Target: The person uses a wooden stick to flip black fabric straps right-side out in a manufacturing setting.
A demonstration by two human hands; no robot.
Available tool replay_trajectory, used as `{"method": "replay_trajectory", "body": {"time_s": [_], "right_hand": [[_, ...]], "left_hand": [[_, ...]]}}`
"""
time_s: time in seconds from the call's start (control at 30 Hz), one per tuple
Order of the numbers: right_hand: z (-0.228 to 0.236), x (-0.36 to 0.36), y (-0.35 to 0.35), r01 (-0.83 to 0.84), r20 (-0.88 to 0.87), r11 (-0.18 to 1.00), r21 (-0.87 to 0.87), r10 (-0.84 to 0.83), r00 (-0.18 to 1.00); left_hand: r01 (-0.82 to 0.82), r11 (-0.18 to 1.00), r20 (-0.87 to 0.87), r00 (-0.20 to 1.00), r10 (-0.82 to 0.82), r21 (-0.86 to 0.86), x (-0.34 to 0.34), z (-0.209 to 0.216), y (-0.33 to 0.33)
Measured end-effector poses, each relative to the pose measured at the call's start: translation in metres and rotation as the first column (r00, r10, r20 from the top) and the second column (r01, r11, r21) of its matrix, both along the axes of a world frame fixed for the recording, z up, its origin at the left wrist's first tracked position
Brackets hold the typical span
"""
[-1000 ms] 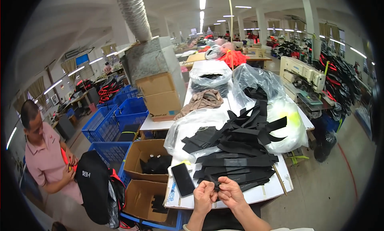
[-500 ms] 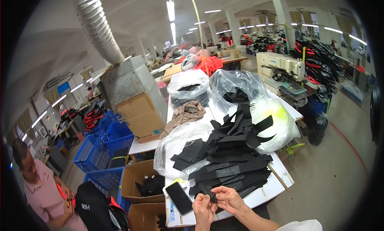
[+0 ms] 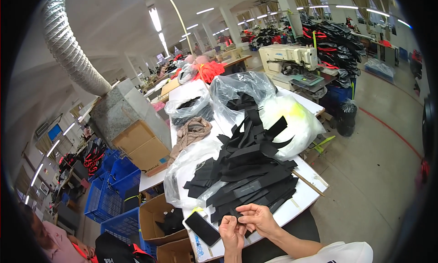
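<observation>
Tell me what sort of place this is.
Most likely a sewing workshop or small factory: a sewing machine stands beyond the table, black strips lie heaped on it, and black-and-red pieces are piled up behind.

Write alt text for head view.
A person's left hand and right hand are close together, each in a pinch, over a white table's near edge; anything between them is hard to make out. Black strips lie heaped beyond, a phone beside the left hand. Blue crates stand left, a sewing machine back right.
</observation>
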State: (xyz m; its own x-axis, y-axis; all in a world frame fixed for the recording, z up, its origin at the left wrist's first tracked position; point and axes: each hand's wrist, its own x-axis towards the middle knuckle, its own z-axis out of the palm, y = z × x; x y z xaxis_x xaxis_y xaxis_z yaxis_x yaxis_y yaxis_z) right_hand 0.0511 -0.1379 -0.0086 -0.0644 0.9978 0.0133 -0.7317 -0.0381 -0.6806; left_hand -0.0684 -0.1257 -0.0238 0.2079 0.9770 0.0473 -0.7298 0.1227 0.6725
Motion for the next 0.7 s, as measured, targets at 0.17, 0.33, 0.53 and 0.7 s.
{"method": "replay_trajectory", "body": {"time_s": [0.17,0.33,0.53,0.7], "right_hand": [[0.001,0.013,-0.006,-0.045,0.076,0.994,-0.096,0.052,0.996],[0.005,0.030,0.001,-0.500,-0.223,0.855,0.139,0.519,0.825],[0.001,0.031,0.001,-0.383,-0.157,0.921,0.072,0.389,0.908],[-0.008,0.030,0.005,-0.219,0.029,0.976,-0.017,0.220,0.975]], "left_hand": [[-0.113,0.994,-0.112,0.987,0.113,0.007,0.009,-0.002,-0.009],[-0.002,0.980,-0.126,0.992,0.027,0.197,0.007,0.011,-0.020],[0.024,0.988,-0.133,0.991,-0.003,0.154,-0.004,0.012,-0.014],[-0.088,0.983,-0.356,0.924,0.140,0.159,-0.007,0.007,-0.015]]}}
